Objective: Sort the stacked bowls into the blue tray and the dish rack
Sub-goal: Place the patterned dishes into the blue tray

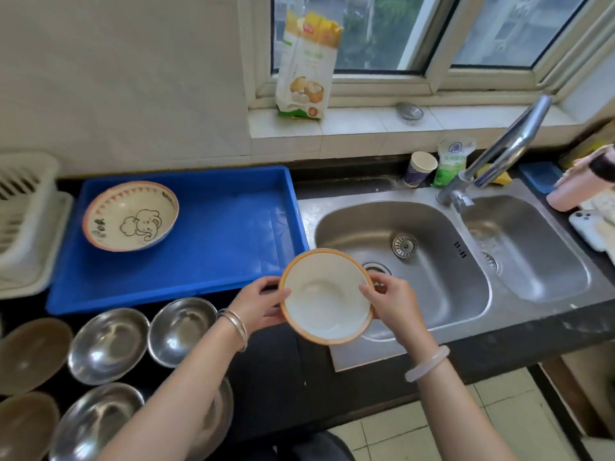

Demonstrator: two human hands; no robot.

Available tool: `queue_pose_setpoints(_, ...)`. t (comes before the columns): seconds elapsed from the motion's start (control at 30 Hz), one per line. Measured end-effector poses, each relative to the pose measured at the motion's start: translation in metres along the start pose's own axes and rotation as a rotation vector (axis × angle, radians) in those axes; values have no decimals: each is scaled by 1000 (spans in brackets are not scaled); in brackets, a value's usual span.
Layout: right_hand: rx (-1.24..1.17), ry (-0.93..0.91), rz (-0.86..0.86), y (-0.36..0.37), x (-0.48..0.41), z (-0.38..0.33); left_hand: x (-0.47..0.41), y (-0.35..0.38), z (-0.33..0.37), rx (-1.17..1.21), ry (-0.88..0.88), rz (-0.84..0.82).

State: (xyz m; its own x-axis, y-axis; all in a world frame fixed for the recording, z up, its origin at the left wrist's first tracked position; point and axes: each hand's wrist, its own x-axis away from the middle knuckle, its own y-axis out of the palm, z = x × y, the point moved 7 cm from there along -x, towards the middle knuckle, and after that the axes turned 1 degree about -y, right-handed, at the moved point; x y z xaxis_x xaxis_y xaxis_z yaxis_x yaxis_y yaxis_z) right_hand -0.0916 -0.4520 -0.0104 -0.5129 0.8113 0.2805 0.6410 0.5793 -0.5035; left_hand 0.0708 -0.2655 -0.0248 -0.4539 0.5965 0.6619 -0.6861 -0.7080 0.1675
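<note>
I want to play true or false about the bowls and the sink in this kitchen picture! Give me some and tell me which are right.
1. Both hands, left hand and right hand, hold the white bowl with the orange rim. True.
2. The blue tray holds three bowls. False: only the elephant bowl is in it.
3. Water runs from the tap. False: no water shows.
4. Shiny metal bowls sit on the counter in front of the tray. True.

Single head cam, wide-angle, looks fwd and steeply down from standing height. Close to counter: blue tray (213,227) at left, sink (432,277) at right, window (416,34) along top edge. No 2nd view.
</note>
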Motion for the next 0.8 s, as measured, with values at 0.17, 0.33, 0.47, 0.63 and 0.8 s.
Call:
queue_pose_setpoints(0.17, -155, -8, -90, 55, -21, -56, 16, -59, 35, 197, 170, 140)
queue_pose_setpoints(0.33, -120, -110, -170, 123, -42, -126, 25, -123, 62, 291, 339, 289)
queue_pose_setpoints(0.47, -114, -164, -263, 184, -57, -175, 18, -182, 79, 342, 369, 393)
queue_pose_setpoints(0.63, -74, -173, -309, 253, -82, -216, 0, -242, 99, 415, 409, 490)
queue_pose_setpoints(0.8, -42, -170, -318, 309, -107, -237, -28, -284, 109, 452, 423, 541)
